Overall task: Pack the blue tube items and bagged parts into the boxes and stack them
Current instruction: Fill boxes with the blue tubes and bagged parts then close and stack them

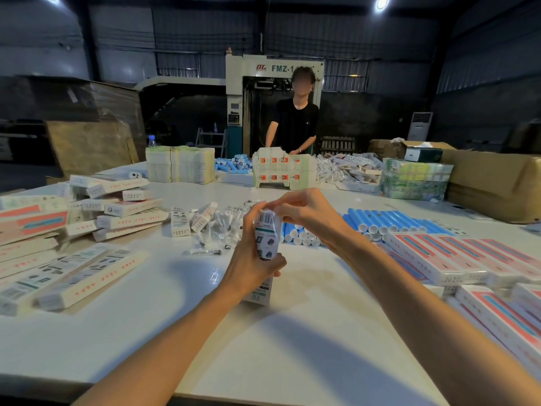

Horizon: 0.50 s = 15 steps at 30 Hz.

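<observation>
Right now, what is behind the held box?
Bagged parts to its left and blue tubes to its right; the box, left hand and right hand hide what lies directly behind.

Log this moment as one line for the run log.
phase: packing | left hand: grips upright box | right hand: pinches box top | blue tubes: piled right of box | bagged parts: piled left of box

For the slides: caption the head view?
Left hand grips upright box; right hand pinches its top end, blue tubes behind.
</observation>
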Each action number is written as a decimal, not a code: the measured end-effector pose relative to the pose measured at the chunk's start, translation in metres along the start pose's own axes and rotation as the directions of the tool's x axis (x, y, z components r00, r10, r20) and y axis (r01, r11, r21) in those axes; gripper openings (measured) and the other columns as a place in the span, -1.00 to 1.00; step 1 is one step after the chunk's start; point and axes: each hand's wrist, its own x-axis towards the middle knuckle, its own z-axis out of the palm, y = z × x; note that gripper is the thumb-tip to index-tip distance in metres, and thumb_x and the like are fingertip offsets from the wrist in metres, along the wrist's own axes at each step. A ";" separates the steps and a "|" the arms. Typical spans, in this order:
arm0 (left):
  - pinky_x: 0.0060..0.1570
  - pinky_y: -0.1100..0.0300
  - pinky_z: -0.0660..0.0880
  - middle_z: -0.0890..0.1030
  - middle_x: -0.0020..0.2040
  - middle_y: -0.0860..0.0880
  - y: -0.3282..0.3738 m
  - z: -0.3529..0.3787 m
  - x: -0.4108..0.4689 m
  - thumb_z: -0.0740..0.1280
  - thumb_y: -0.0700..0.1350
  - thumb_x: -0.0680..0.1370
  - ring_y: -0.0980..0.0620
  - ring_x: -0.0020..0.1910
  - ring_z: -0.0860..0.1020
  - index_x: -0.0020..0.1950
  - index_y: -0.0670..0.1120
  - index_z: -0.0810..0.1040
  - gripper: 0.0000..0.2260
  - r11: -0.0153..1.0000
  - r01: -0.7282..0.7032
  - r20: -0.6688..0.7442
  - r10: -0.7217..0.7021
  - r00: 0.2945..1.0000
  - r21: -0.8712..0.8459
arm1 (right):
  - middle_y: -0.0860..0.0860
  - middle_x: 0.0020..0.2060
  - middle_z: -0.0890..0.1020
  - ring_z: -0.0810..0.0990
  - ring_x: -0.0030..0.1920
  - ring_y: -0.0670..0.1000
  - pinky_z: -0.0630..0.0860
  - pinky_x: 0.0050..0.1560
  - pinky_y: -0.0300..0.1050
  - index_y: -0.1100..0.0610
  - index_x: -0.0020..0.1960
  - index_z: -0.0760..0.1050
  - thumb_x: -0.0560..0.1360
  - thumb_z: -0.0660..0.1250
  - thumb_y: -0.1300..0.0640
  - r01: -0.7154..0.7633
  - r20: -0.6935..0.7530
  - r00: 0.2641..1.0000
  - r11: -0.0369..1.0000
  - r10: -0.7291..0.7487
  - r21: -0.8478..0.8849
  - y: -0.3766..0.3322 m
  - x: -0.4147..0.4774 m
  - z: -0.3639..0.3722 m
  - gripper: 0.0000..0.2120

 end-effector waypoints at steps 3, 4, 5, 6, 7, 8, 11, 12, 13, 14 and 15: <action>-0.36 0.12 0.67 0.55 0.23 0.14 -0.002 0.001 -0.001 0.49 -0.29 0.39 -0.12 -0.26 0.73 0.59 0.39 0.11 -0.01 1.000 -0.010 -0.020 0.010 1.000 0.023 | -0.13 -0.03 0.77 0.72 0.01 -0.17 0.64 -0.10 -0.29 0.09 0.11 0.74 0.55 0.46 0.16 0.049 -0.068 0.997 0.999 -0.048 0.022 0.003 -0.008 0.005 -0.84; -0.37 0.11 0.67 0.57 0.18 0.15 -0.004 0.002 -0.001 0.51 -0.30 0.40 -0.12 -0.28 0.73 0.58 0.37 0.12 -0.02 0.999 -0.023 -0.029 0.024 0.999 0.041 | -0.11 -0.04 0.77 0.73 0.01 -0.14 0.63 -0.08 -0.28 0.13 0.11 0.74 0.55 0.48 0.17 0.056 -0.107 0.993 0.996 -0.049 0.066 0.005 -0.010 0.007 -0.85; -0.38 0.10 0.67 0.58 0.16 0.12 -0.005 0.004 -0.001 0.53 -0.30 0.41 -0.13 -0.29 0.73 0.57 0.35 0.13 -0.04 0.998 -0.034 -0.040 0.037 0.999 0.060 | -0.09 -0.04 0.78 0.73 0.02 -0.12 0.64 -0.04 -0.25 0.15 0.11 0.74 0.56 0.48 0.18 0.060 -0.136 0.990 0.992 -0.045 0.109 0.007 -0.013 0.008 -0.85; -0.39 0.11 0.67 0.59 0.16 0.07 -0.006 0.005 0.000 0.54 -0.30 0.42 -0.13 -0.30 0.73 0.55 0.34 0.13 -0.06 0.996 -0.040 -0.049 0.044 0.998 0.076 | -0.08 -0.03 0.78 0.74 0.03 -0.10 0.66 0.00 -0.22 0.16 0.12 0.73 0.56 0.48 0.19 0.060 -0.150 0.988 0.988 -0.038 0.142 0.009 -0.015 0.008 -0.84; -0.39 0.11 0.67 0.59 0.16 0.02 -0.008 0.005 0.001 0.54 -0.28 0.42 -0.13 -0.32 0.73 0.55 0.32 0.13 -0.08 0.995 -0.040 -0.052 0.044 0.998 0.088 | -0.07 -0.02 0.78 0.74 0.05 -0.09 0.67 0.03 -0.19 0.17 0.14 0.73 0.57 0.48 0.19 0.057 -0.150 0.988 0.986 -0.033 0.158 0.010 -0.016 0.008 -0.83; -0.40 0.09 0.67 0.60 0.17 0.00 -0.009 0.005 0.001 0.54 -0.27 0.43 -0.12 -0.33 0.73 0.55 0.31 0.13 -0.08 0.995 -0.034 -0.053 0.040 0.998 0.097 | -0.07 0.00 0.78 0.73 0.06 -0.09 0.67 0.05 -0.16 0.17 0.15 0.73 0.57 0.47 0.20 0.058 -0.147 0.988 0.987 -0.035 0.153 0.010 -0.016 0.008 -0.83; -0.38 0.00 0.69 0.64 0.08 0.10 -0.010 0.002 0.003 0.54 -0.24 0.43 -0.10 -0.37 0.73 0.57 0.31 0.11 -0.07 0.994 -0.020 -0.047 0.025 0.999 0.108 | -0.07 0.06 0.76 0.72 0.10 -0.13 0.66 0.14 -0.14 0.15 0.20 0.72 0.59 0.46 0.18 0.103 -0.138 0.986 0.994 -0.097 0.038 0.010 -0.017 0.009 -0.80; -0.37 0.00 0.69 0.65 0.05 0.14 -0.010 0.001 0.003 0.54 -0.22 0.41 -0.09 -0.37 0.73 0.57 0.31 0.12 -0.08 0.993 -0.021 -0.045 0.026 0.999 0.116 | -0.05 0.09 0.76 0.71 0.11 -0.14 0.65 0.17 -0.13 0.15 0.21 0.71 0.60 0.45 0.18 0.122 -0.138 0.983 0.993 -0.121 -0.001 0.011 -0.017 0.009 -0.79; -0.36 0.02 0.69 0.65 0.04 0.18 -0.010 0.001 0.003 0.54 -0.20 0.40 -0.07 -0.36 0.73 0.56 0.31 0.13 -0.08 0.991 -0.025 -0.047 0.032 0.998 0.131 | -0.04 0.10 0.75 0.71 0.11 -0.14 0.65 0.19 -0.11 0.16 0.22 0.71 0.60 0.45 0.18 0.137 -0.146 0.979 0.990 -0.140 -0.027 0.012 -0.017 0.010 -0.79; -0.35 0.06 0.69 0.65 0.03 0.20 -0.009 0.000 0.004 0.56 -0.17 0.37 -0.04 -0.32 0.73 0.53 0.31 0.14 -0.09 0.988 -0.035 -0.057 0.044 0.997 0.153 | -0.03 0.11 0.75 0.71 0.11 -0.14 0.65 0.19 -0.08 0.17 0.22 0.70 0.60 0.45 0.20 0.149 -0.158 0.975 0.988 -0.153 -0.037 0.012 -0.017 0.011 -0.78; -0.34 0.12 0.67 0.65 0.00 0.17 -0.009 -0.001 0.005 0.57 -0.14 0.35 0.00 -0.28 0.73 0.50 0.31 0.17 -0.11 0.983 -0.048 -0.075 0.062 0.995 0.179 | -0.03 0.10 0.75 0.71 0.11 -0.14 0.66 0.19 -0.06 0.18 0.22 0.70 0.60 0.45 0.21 0.161 -0.171 0.972 0.986 -0.164 -0.034 0.013 -0.018 0.013 -0.78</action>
